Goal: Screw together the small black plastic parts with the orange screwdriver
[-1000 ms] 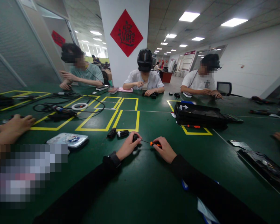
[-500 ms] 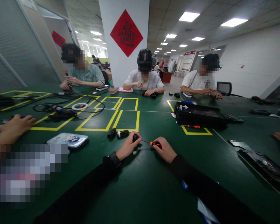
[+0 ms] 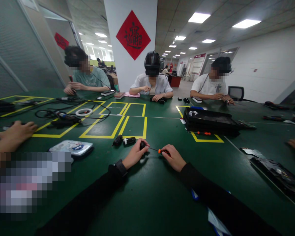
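My left hand [image 3: 135, 154] is closed around a small black part [image 3: 143, 145], mostly covered by the fingers, so its kind does not show. In my right hand [image 3: 174, 158] is a screwdriver [image 3: 159, 151] with an orange and black handle. Its thin shaft points left at the black part; whether the tip touches it I cannot tell. Just beyond my left hand, two short black cylindrical pieces [image 3: 129, 141] lie on the green table [image 3: 147, 196].
A black tray-like casing [image 3: 211, 121] with an orange screwdriver [image 3: 204, 133] by it stands at right. Further right lies an opened black device [image 3: 277, 172]. At left are cables [image 3: 64, 114], a white ring [image 3: 84, 112], a clear case [image 3: 72, 147] and another person's hand [image 3: 18, 131]. Three people sit opposite.
Both my hands stay almost in place, still holding the black part and the screwdriver. The people opposite shift only slightly.
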A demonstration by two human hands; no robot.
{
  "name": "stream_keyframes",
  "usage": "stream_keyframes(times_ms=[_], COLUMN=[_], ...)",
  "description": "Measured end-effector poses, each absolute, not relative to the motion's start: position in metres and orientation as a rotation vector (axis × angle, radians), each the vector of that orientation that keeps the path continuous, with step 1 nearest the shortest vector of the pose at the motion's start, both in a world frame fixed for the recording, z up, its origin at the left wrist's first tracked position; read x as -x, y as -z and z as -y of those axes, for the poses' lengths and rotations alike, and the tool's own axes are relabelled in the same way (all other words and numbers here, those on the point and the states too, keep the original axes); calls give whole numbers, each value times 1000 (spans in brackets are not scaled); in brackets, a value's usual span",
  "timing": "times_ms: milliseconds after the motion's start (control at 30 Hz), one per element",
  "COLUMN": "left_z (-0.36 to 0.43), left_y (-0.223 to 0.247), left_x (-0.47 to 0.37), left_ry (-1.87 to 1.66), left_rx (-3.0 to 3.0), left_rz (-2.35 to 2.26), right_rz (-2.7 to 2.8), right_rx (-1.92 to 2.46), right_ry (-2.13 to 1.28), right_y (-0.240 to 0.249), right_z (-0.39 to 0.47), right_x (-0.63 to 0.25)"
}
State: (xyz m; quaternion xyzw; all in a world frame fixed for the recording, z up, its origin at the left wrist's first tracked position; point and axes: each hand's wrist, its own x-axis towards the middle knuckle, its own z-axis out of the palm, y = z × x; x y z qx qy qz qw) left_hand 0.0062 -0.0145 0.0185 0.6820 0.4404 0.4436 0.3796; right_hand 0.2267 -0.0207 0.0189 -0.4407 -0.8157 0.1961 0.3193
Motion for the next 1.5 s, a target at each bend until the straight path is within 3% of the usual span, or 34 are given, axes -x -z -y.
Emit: stream_keyframes(times_ms=[1500], left_z=[14], left_y=[-23], left_x=[-4], left_ry=[-1147], left_rx=[-1781], left_rz=[-1153], right_rz=[1978], right_rx=[1098], right_ry=[-672], right_y=[-28], right_z=[29], right_x=[-222])
